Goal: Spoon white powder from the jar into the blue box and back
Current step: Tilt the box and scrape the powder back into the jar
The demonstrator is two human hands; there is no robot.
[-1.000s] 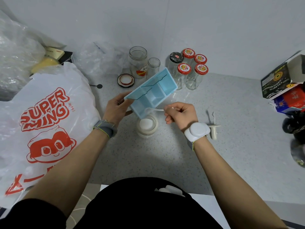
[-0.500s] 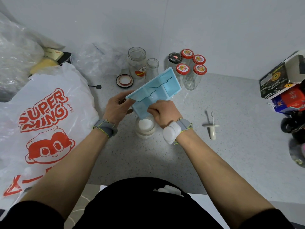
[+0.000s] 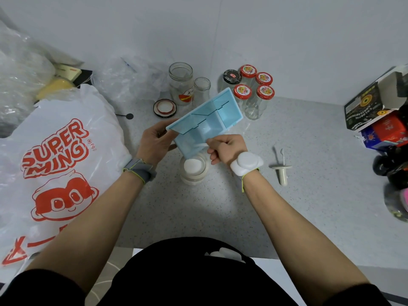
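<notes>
Speckled worktop (image 3: 309, 140) carries the jar (image 3: 194, 170); directly above it my left hand (image 3: 155, 143) clamps the tilted blue box (image 3: 207, 122), my right hand (image 3: 227, 149) pinches the spoon (image 3: 199, 147).

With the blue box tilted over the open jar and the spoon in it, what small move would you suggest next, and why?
Probably sweep the small white plastic spoon toward the lowest corner of the compartmented light-blue plastic box. The left hand holds that box tilted just above the powder-filled open glass jar, and the right hand pinches the spoon inside the near compartment, so pushed powder should fall into the jar.
</notes>
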